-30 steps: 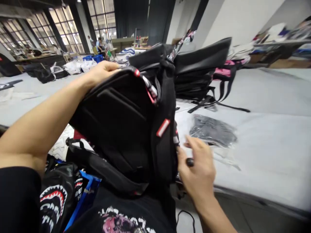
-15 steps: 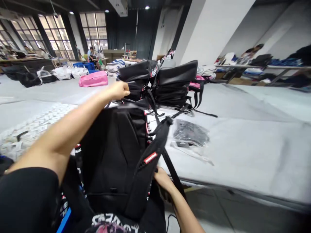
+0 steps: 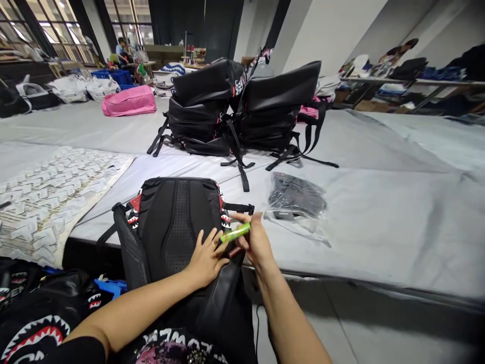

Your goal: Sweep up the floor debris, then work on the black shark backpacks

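A black backpack (image 3: 178, 217) with shark-teeth trim lies back panel up over the near edge of a grey table (image 3: 379, 217), its lower end hanging toward me. My left hand (image 3: 206, 258) rests flat on the back panel, fingers spread, beside a shoulder strap. My right hand (image 3: 255, 240) is closed around a small bright green stick-shaped tool (image 3: 235, 233), held just over the strap's red label.
A clear plastic bag with dark contents (image 3: 295, 199) lies right of the backpack. A stack of black backpacks (image 3: 242, 108) stands farther back, a pink bag (image 3: 129, 101) at the far left. Several white tags (image 3: 45, 197) cover the left. More shark-print bags (image 3: 34, 323) sit by my lap.
The backpack was held upright by its top in my left hand; now it lies flat on the table edge. My left hand came down onto it and my right hand now holds a green tool.
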The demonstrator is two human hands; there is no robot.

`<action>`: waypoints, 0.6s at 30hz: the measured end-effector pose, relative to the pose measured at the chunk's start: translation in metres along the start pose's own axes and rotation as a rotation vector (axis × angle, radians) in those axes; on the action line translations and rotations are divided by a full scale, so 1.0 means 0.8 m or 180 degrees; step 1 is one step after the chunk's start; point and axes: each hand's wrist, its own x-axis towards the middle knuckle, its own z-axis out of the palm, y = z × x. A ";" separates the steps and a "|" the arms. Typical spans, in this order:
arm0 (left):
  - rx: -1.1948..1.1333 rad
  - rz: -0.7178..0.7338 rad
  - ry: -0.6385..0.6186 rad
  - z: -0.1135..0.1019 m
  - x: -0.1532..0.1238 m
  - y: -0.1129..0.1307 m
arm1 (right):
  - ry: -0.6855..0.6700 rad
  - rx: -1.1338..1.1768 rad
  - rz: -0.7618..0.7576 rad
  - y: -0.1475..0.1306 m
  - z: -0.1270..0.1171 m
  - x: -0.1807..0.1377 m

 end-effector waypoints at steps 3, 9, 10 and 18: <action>-0.0095 0.0200 0.0157 -0.036 0.022 -0.042 | 0.0387 0.0813 -0.0325 0.028 0.033 0.024; 0.0748 0.1271 -0.0104 -0.101 0.124 -0.132 | 0.1362 -0.0102 -0.1313 0.098 0.035 -0.001; 0.0854 0.1489 -0.0287 -0.102 0.140 -0.136 | 0.1403 -0.0505 -0.1606 0.106 0.033 -0.006; 0.0886 0.1811 -0.0961 -0.094 0.193 -0.135 | 0.1071 -0.2563 -0.3056 0.134 0.030 -0.014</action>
